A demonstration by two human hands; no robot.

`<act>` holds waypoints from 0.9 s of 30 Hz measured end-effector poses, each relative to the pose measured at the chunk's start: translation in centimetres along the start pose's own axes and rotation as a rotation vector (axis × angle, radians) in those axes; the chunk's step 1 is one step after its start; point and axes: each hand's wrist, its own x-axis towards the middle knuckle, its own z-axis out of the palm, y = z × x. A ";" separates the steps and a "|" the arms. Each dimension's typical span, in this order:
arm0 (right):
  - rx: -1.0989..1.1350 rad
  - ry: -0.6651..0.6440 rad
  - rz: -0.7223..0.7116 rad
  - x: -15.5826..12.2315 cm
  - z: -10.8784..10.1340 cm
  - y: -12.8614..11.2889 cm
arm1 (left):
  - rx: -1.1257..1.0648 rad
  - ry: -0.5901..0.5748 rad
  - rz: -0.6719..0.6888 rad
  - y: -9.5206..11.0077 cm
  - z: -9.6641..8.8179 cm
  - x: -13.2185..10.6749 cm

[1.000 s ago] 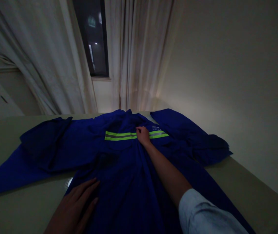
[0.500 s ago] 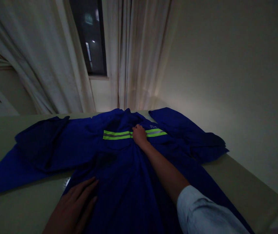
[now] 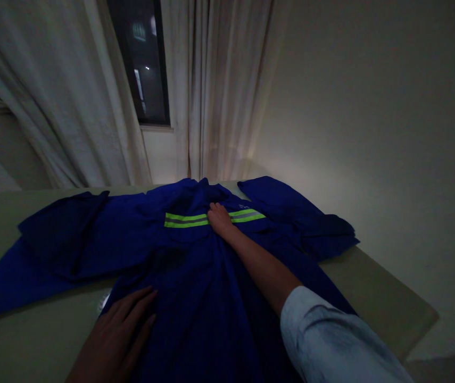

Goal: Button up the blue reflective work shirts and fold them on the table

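Note:
A dark blue work jacket (image 3: pixel 195 287) lies spread front side up, its collar at the far end. A yellow-green and grey reflective band (image 3: pixel 185 221) crosses its chest. My right hand (image 3: pixel 219 218) is closed at the middle of that band, fingers curled on the front opening; what lies under the fingertips is hidden. Folds in the cloth run from there toward me. Flat on the jacket's lower left side rests my left hand (image 3: pixel 117 324), fingers stretched out and holding nothing. The left sleeve (image 3: pixel 63 239) is bent over itself, and the right sleeve (image 3: pixel 303 218) reaches out to the right.
Under the jacket is a pale greenish surface (image 3: pixel 387 303) whose edge shows at the right. A small shiny object (image 3: pixel 103 302) lies beside my left hand. Behind stand long curtains (image 3: pixel 227 90), a dark window (image 3: pixel 141 64) and a plain wall (image 3: pixel 371 133).
The view has shifted slightly, so everything sits a little further left. My right hand stays on the chest band and my left hand stays flat on the cloth.

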 end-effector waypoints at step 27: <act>0.663 -0.121 -0.034 -5.5 -7.6 15.7 | -0.133 -0.035 -0.102 0.7 -0.7 1.1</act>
